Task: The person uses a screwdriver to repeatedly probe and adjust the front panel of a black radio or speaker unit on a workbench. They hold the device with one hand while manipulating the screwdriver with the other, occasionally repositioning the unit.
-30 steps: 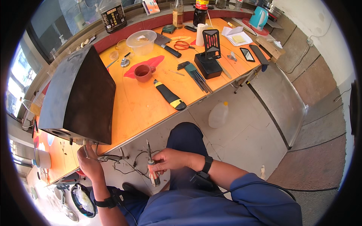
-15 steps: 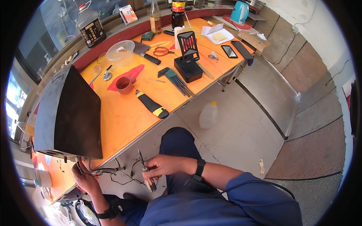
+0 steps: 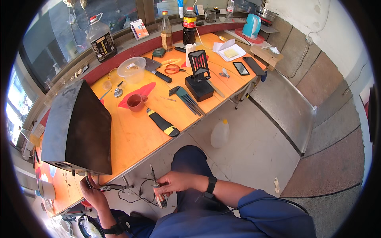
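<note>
Gripping a screwdriver [image 3: 160,198], my right hand [image 3: 176,182] is closed around its handle, just like before. My left hand [image 3: 95,197] is at the wires [image 3: 89,182] under the black box [image 3: 89,131]; I can't tell if it pinches them. Far back, a dark bottle [image 3: 189,37] has a red and yellow label [image 3: 189,22].

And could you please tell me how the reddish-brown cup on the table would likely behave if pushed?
The cup looks like hard pottery, so it might chip if dropped. Being squat and upright on the table, it would likely slide before tipping. If knocked over, its side handle may stop it rolling far.
</note>
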`<state>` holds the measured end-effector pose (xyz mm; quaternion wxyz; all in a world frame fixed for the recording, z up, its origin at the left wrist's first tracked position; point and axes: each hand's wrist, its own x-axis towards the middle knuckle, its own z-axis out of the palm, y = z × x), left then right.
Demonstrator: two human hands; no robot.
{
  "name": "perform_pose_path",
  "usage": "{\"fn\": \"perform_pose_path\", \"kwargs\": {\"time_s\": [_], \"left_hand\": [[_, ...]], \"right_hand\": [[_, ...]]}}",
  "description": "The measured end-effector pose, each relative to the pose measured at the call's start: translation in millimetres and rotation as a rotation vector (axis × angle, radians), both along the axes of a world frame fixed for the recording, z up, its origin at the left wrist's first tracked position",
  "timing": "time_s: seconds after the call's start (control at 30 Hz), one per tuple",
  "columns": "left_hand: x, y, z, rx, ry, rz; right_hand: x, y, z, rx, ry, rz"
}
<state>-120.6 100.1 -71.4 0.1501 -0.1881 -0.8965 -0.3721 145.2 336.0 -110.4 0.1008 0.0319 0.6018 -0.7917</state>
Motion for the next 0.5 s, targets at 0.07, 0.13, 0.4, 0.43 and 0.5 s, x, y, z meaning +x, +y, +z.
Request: {"fn": "perform_pose_path", "kwargs": {"time_s": [0.07,0.13,0.4,0.43,0.5], "left_hand": [[2.6,2.1,-0.8,-0.005,0.033,-0.022],[3.6,3.5,-2.0,-0.018,0.089,-0.031],[-3.9,0.8,-5.8,0.165,-0.034,-0.044],[-3.8,0.6,-6.3,0.155,0.025,-0.089],[-1.0,0.0,-7.7,0.151,0.077,-0.113]], "right_hand": [[0.2,0.5,0.3,0.013,-0.015,-0.001],[-0.2,0.0,0.3,0.029,-0.025,-0.001],[-1.3,-2.2,-5.1,0.025,-0.031,-0.01],[-1.3,-2.3,-6.8,0.025,-0.027,-0.01],[-1.6,-2.5,-9.9,0.022,-0.019,-0.008]]}}
